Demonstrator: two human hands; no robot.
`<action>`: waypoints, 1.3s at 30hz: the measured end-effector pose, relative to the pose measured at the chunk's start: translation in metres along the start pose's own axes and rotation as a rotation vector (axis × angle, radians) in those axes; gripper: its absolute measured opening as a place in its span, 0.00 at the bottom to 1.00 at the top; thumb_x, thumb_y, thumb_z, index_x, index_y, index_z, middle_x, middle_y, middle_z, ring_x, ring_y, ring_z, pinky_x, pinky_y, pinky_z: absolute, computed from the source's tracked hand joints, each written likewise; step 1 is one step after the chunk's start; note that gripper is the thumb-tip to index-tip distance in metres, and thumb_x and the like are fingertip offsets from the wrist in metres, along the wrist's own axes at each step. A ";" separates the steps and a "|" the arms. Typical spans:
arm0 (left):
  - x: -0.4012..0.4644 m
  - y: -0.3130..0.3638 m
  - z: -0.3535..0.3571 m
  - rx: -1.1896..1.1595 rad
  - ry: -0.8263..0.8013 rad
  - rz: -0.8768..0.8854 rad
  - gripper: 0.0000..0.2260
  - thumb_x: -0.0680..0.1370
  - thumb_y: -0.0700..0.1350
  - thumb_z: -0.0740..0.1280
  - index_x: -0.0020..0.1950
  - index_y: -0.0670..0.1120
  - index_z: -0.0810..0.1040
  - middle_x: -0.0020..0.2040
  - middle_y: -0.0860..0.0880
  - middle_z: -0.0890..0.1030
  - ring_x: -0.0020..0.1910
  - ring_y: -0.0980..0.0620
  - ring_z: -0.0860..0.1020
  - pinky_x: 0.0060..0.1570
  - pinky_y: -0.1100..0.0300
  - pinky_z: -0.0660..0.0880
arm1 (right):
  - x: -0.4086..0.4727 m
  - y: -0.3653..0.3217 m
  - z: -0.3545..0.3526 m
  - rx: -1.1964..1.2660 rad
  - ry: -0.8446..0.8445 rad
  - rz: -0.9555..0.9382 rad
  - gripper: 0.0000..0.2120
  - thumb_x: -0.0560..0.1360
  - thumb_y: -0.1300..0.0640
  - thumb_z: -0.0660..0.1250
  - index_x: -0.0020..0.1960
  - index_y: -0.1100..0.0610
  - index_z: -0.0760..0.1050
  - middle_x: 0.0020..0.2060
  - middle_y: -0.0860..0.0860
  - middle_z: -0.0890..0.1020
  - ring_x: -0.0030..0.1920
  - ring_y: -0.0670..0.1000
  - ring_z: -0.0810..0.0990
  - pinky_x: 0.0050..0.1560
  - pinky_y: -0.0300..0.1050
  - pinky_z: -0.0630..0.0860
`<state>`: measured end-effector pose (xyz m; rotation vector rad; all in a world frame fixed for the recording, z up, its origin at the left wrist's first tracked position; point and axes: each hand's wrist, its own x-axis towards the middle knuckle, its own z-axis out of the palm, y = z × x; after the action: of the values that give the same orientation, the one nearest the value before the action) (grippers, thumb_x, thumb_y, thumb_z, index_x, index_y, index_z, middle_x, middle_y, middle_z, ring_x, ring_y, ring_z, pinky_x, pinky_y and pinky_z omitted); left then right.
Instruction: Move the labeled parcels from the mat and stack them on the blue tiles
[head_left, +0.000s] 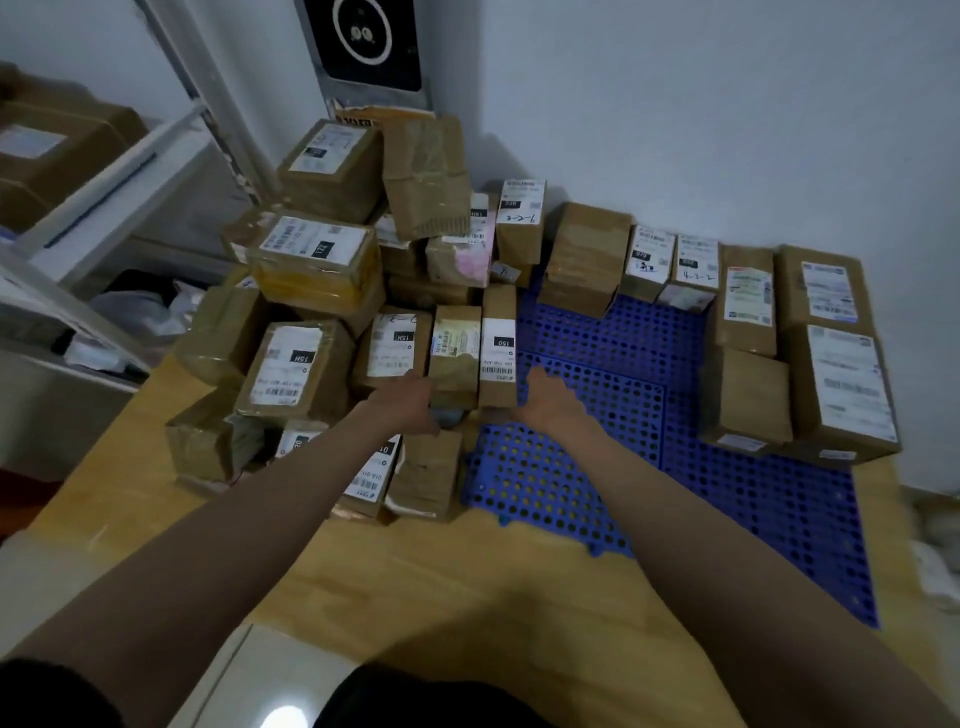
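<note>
Reaching with loosely spread fingers, left hand (410, 402) and right hand (545, 397) flanked two upright labeled brown cardboard parcels (475, 353); beyond the fingertips, the perforated blue plastic tiles (597, 467) were rimmed with boxes, the mat-side heap (311, 291) mostly unmoved.

2 bare forearms without sleeves, each hand (410, 402) (545, 397) ungloved, dark clothing at the bottom edge.

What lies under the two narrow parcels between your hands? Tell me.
Under the two narrow parcels a grey rounded thing peeks out, above another brown parcel. The left hand covers part of it, so what it is stays unclear.
</note>
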<state>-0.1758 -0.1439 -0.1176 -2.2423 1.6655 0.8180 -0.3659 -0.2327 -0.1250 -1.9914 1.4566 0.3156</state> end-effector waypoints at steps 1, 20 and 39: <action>0.005 -0.002 -0.001 0.008 0.001 0.019 0.34 0.74 0.54 0.72 0.75 0.45 0.63 0.70 0.44 0.66 0.62 0.43 0.73 0.55 0.51 0.76 | 0.005 -0.003 0.005 0.021 0.010 0.036 0.29 0.78 0.52 0.68 0.72 0.59 0.59 0.66 0.61 0.69 0.61 0.62 0.74 0.57 0.56 0.75; 0.044 -0.005 -0.007 -0.045 -0.032 0.211 0.28 0.75 0.56 0.68 0.72 0.44 0.69 0.71 0.46 0.66 0.64 0.45 0.72 0.59 0.48 0.74 | 0.067 -0.034 0.063 0.223 0.033 0.319 0.40 0.73 0.52 0.70 0.75 0.64 0.51 0.72 0.60 0.61 0.70 0.62 0.67 0.62 0.53 0.70; 0.045 0.130 0.029 0.118 -0.054 0.330 0.24 0.76 0.56 0.68 0.68 0.45 0.71 0.64 0.46 0.71 0.60 0.46 0.73 0.57 0.49 0.75 | -0.007 0.122 0.015 0.233 0.072 0.458 0.46 0.69 0.42 0.75 0.75 0.60 0.55 0.71 0.60 0.62 0.68 0.62 0.69 0.60 0.57 0.72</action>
<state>-0.2966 -0.2086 -0.1484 -1.8789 2.0320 0.8175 -0.4775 -0.2399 -0.1762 -1.4869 1.8979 0.2544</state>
